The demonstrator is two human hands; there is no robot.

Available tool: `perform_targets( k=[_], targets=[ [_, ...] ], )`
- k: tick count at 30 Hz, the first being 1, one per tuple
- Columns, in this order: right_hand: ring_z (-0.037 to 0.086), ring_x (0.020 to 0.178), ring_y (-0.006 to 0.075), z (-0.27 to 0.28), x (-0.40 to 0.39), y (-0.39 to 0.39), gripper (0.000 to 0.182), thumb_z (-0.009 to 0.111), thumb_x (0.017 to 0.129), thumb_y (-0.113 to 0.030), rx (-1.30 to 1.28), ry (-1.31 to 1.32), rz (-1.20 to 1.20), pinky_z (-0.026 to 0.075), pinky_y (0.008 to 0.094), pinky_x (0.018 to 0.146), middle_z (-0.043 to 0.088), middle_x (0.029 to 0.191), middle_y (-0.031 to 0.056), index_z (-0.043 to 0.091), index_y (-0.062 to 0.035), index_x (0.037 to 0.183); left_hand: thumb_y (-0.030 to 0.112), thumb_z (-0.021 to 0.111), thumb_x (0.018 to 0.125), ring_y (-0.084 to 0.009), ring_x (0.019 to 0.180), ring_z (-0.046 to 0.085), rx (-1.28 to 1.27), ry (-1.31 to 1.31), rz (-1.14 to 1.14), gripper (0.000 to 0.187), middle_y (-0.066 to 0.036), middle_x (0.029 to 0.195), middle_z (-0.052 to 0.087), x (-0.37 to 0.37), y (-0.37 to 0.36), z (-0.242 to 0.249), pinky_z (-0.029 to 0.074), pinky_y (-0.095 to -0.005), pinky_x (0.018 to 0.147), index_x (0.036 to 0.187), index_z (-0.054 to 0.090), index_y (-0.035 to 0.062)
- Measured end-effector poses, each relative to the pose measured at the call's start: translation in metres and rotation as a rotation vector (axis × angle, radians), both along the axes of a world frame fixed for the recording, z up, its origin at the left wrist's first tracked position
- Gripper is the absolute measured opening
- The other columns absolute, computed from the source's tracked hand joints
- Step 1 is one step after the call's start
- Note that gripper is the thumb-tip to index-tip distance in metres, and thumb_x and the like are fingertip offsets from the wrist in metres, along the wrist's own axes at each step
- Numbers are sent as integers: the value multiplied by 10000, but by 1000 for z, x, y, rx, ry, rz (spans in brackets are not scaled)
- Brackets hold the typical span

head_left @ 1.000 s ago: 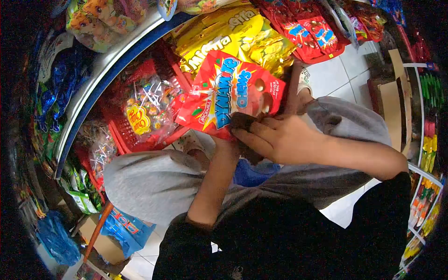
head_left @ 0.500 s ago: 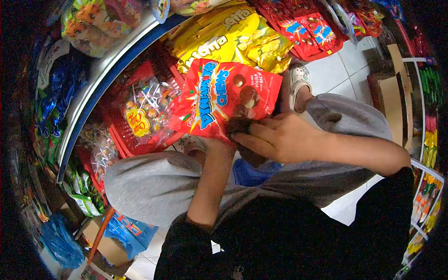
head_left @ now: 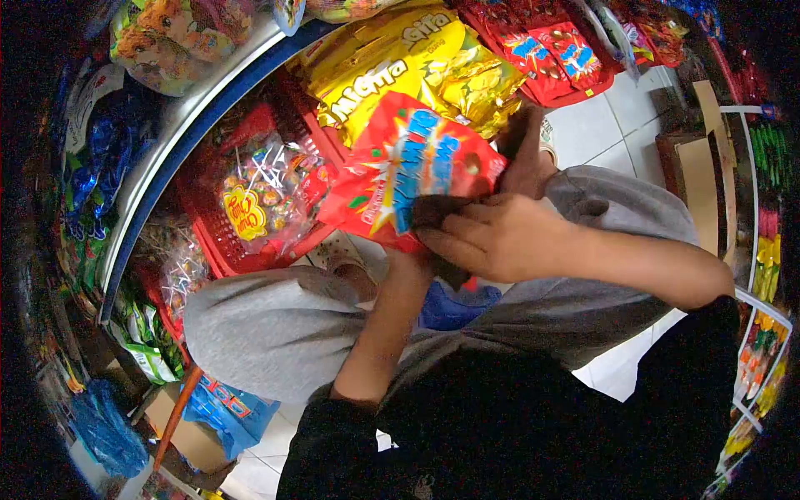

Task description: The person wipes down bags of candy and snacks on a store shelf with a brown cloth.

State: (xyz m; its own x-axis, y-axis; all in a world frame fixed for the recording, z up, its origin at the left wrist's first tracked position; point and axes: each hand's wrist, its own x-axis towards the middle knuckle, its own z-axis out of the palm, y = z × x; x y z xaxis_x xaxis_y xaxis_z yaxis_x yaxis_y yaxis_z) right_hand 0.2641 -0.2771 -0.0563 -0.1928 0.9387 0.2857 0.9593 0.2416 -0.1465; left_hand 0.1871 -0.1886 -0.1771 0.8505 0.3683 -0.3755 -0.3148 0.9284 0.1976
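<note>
A red bag of Dynamite Chews candy [head_left: 379, 179] is held tilted above my lap. My left hand [head_left: 410, 260] supports it from below, its fingers hidden behind the bag. My right hand [head_left: 500, 237] lies across the bag's lower right part, fingers closed on a dark, cloth-like piece [head_left: 435, 213] that presses on the front. The print is smeared by motion. Just beyond the bag are yellow Migita candy bags [head_left: 367, 92].
A red plastic basket [head_left: 221, 250] with a Chupa Chups lollipop bag [head_left: 243, 212] stands left. More red Dynamite bags [head_left: 554, 54] lie at the far right. A blue-edged shelf [head_left: 179, 125] curves along the left. Cardboard [head_left: 698, 179] and a hanging-goods rack [head_left: 754, 250] stand right.
The candy bag has turned and tilted, its top moving right. My right hand has shifted slightly, and the dark piece now covers more of the bag's front.
</note>
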Motion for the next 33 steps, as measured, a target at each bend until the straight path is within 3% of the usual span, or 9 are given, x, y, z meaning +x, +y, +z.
perform_targets(
  k=[2,3,6,10,12,14,17,22,33],
  targets=[
    [594,725,209,11,3,0,537,603,600,-232,-162,39,-97,489,307,543,574,848,100,480,-88,1102,475,279,840,-278,1164,348,-22,-136,-77,572,-120,1258,368,-11,-6,14,267,-431,978,1253,314,80],
    [593,727,213,14,10,3,526,601,606,-220,-228,87,-164,489,306,542,574,852,102,479,-98,1103,468,277,842,-275,1194,308,-62,-401,-181,577,-113,1283,337,-23,-12,-50,245,-428,989,1272,287,83],
    [572,781,275,9,42,12,481,591,632,-162,-346,310,-426,479,346,614,566,899,127,470,-115,1096,468,262,844,-282,1189,316,1,-102,-181,580,-116,1291,325,-14,-5,26,253,-432,987,1274,282,79],
    [546,823,331,-9,88,6,400,592,656,-151,-163,190,-656,449,388,692,557,935,150,488,-70,1034,400,405,840,-233,1124,405,918,-58,-316,513,-111,1235,398,-17,-7,4,333,-399,936,1231,338,74],
    [564,760,310,-5,98,4,313,603,682,-211,-43,82,-753,459,387,639,571,829,124,543,-46,942,392,412,837,-231,1119,409,917,-63,-318,508,-110,1230,403,-21,-9,5,336,-397,933,1227,341,74],
    [564,724,298,1,107,4,283,601,663,-170,164,36,-663,452,382,624,563,792,103,547,-44,910,375,426,833,-227,1109,417,917,-72,-327,498,-109,1220,411,-12,-12,6,343,-393,926,1221,346,73],
    [556,662,267,16,94,14,222,580,630,-131,398,434,-583,447,357,582,541,748,78,559,-52,836,350,447,826,-222,1094,429,915,-83,-335,485,-107,1205,424,-14,-22,12,353,-387,917,1211,355,71],
    [520,609,226,46,57,12,133,520,574,-1,33,314,-375,425,289,569,492,675,101,549,2,704,309,483,814,-213,1069,449,919,-106,-363,465,-104,1180,445,-17,-21,19,369,-377,900,1195,369,69],
    [557,660,268,23,47,8,178,577,680,-213,-126,366,-408,441,373,541,545,707,87,571,-75,793,219,560,788,-193,1014,494,927,-155,-425,433,-97,1125,492,-17,-15,34,405,-354,865,1159,401,63]
  ],
)
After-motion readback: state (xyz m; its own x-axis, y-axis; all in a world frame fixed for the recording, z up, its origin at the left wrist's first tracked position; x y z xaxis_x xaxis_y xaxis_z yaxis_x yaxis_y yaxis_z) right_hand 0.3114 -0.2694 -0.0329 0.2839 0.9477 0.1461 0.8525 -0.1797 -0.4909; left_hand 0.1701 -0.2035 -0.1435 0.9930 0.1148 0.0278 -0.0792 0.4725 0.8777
